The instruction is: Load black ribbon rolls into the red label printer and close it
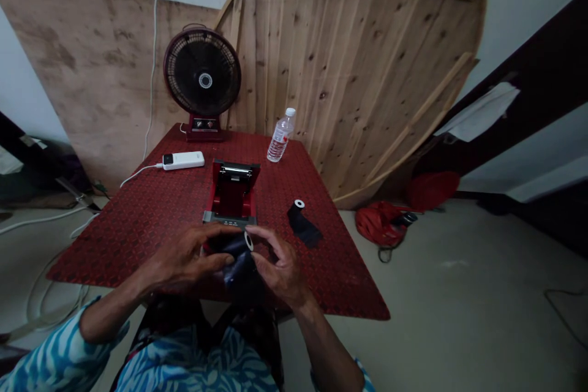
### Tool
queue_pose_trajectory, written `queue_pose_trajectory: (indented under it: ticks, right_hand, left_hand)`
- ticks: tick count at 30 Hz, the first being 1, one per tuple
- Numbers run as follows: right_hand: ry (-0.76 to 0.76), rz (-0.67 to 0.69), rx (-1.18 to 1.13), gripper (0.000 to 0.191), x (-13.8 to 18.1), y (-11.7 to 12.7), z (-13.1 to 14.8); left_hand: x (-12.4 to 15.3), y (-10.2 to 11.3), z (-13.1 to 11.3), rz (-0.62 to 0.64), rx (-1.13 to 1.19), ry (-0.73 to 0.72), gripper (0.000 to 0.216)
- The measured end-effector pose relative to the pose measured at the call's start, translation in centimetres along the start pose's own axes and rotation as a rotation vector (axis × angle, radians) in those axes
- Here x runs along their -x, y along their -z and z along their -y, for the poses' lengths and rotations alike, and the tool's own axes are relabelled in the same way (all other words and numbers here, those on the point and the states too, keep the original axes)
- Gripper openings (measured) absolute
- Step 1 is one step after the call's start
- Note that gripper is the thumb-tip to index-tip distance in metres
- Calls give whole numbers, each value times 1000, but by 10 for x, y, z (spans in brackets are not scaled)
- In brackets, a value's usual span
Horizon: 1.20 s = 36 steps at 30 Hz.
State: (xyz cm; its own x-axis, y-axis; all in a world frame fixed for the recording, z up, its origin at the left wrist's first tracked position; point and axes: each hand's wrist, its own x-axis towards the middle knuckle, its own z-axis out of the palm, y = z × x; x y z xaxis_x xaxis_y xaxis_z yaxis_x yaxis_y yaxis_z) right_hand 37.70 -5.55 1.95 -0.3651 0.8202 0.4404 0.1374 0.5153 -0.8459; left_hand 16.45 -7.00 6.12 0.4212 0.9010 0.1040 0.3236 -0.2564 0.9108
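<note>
Both hands hold a roll of dark, shiny ribbon with a white core, above the table's front edge. My left hand grips the roll's left side, thumb in front and fingers behind. At the core end, my right hand pinches the roll between thumb and fingers. A loose length of ribbon hangs down from it. Just beyond the hands stands a small red and black printer with its lid raised. To its right lies a second dark ribbon roll, partly unrolled.
On the red patterned table stand a fan and a plastic water bottle. A white power bank with a cable lies at left. Behind leans a round wooden board. A red bag lies on the floor.
</note>
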Motion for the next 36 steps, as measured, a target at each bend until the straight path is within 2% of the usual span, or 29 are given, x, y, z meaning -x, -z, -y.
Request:
queue_pose_trajectory:
  ticks: [3,7,8,9,10,13,15,16,18,22,25,28,30,33,36]
  right_hand:
    - [-68,-54,-78,26,-2,7,-2]
    - [-61,-396,-123,18,5,23,8]
    - [-37,-438,-116,16,9,24,15]
    - [-9,-430,-108,15,15,23,23]
    - [16,-364,-98,16,20,19,31]
    - [13,60,-86,17,34,-4,47]
    - [-95,222,-92,17,36,-23,44]
    - [-160,222,-123,19,36,-31,39]
    - [-255,107,-244,24,32,-42,28]
    - [-267,-82,-430,36,23,-47,15]
    - [-280,-138,-410,32,21,-43,15]
    - [-283,-158,-329,28,25,-37,14]
    - [-243,-160,-207,28,28,-33,12]
    - [-94,-147,51,26,28,-29,12]
    - [92,-89,172,30,24,-29,15]
  left_hand:
    - [1,-2,-1,8,97,60,41]
    - [-3,-4,7,-136,300,149,31]
    - [-4,-4,8,-181,323,160,32]
    - [-5,-4,8,-217,338,164,36]
    - [-7,-4,7,-243,351,158,41]
    - [-9,-8,1,-304,423,138,51]
    - [-8,-13,-2,-345,501,134,49]
    - [-7,-16,-2,-364,535,135,48]
    - [-4,-24,-1,-398,570,136,46]
    - [1,-39,5,-443,574,106,45]
    - [5,-43,9,-424,568,89,43]
    - [9,-35,12,-362,504,93,46]
    - [11,-27,14,-274,443,135,48]
    - [15,-21,16,-148,360,176,41]
    - [17,-19,15,-185,319,159,34]
